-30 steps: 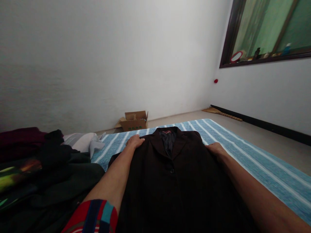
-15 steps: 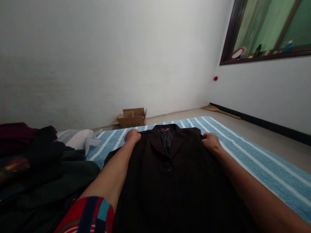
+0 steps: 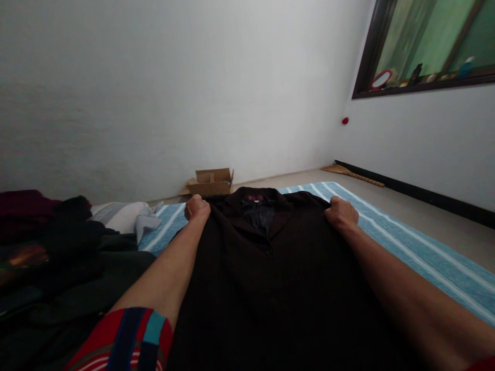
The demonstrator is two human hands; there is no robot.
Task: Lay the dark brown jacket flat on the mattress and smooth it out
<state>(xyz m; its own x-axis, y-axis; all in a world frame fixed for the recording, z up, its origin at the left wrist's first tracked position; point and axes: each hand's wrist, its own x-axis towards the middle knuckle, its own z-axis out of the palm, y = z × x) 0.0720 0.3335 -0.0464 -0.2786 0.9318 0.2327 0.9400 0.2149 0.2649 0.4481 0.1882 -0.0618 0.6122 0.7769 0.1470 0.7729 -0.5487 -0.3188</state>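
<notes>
Head view showed my left hand (image 3: 197,207) and right hand (image 3: 341,213) each clenched on a shoulder of the jacket (image 3: 278,278), which lay front up on the mat (image 3: 406,247), collar away from me. It looked spread and buttoned but not yet folded. Clothes (image 3: 58,247) sat heaped to my left, a box (image 3: 211,180) by the wall.

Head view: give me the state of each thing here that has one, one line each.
Jacket: spread front-up on the mat, buttoned, both shoulders gripped.
Left hand: fist shut on the jacket's shoulder.
Right hand: fist shut on the other shoulder.
Mat: laid flat on the floor.
Cardboard box: flaps open, against the wall.
Clothes pile: heaped, unfolded, at the left.
</notes>
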